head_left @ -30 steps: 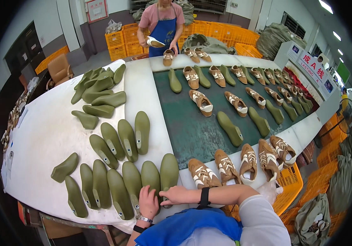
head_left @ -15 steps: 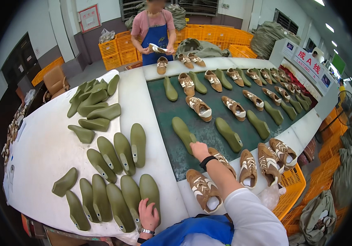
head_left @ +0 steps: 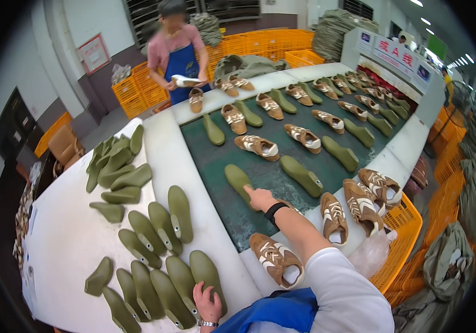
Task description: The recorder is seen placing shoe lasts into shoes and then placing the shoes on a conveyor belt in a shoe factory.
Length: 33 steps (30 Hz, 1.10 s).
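At the near edge of the white desk [head_left: 66, 233], the left hand [head_left: 207, 302] lies with its fingers loosely spread against the near shoe last [head_left: 207, 269], an olive-green form at the right end of a row of similar lasts. One last [head_left: 99, 275] sits tilted at the row's left end. Beside the right forearm, brown shoes [head_left: 277, 261] with white stripes stand along the pale border of the belt, next to an orange crate [head_left: 401, 244] and a clear plastic bag [head_left: 368, 255].

A little farther off, the right hand [head_left: 260, 198] touches the heel end of the far shoe last [head_left: 238, 177], which lies on the dark green belt [head_left: 266, 180]. The index finger extends along the last; the thumb is hidden, so I cannot tell whether the hand pinches it. Level with this on the desk is a second row of four lasts [head_left: 165, 227], and past them a heap of lasts [head_left: 119, 161].

Across the belt, more shoes and lasts stand in lines. Beyond its far border, a co-worker [head_left: 177, 53] in a pink top and blue apron holds a pale-soled shoe [head_left: 185, 81], with stacked orange crates [head_left: 254, 45] behind.
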Each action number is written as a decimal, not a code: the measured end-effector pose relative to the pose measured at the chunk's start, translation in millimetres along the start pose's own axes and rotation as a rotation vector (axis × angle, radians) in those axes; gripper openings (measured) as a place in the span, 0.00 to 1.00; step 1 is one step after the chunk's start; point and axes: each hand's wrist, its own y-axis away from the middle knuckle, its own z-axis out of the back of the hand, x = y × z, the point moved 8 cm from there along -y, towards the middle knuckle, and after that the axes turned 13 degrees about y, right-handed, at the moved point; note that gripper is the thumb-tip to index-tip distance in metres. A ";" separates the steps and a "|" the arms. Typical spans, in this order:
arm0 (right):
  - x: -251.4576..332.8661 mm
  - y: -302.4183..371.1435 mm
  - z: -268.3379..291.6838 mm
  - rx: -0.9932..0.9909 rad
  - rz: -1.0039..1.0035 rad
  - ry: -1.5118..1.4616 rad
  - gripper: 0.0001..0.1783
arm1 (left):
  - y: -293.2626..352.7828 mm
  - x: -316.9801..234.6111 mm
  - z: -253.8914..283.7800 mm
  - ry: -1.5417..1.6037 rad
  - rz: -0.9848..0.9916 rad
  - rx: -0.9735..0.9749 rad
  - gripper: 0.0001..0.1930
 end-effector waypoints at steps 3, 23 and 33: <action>-4.5 23.2 22.4 0.021 0.134 -0.084 0.15 | 6.8 2.3 -1.3 -0.050 -0.104 -0.038 0.13; -46.3 324.1 -67.4 0.153 0.002 -0.064 0.13 | -23.9 -311.7 -6.0 0.436 -0.677 0.868 0.19; -55.3 351.6 -57.4 0.032 -0.157 -0.122 0.15 | 77.7 -505.8 77.7 1.487 -1.246 1.097 0.11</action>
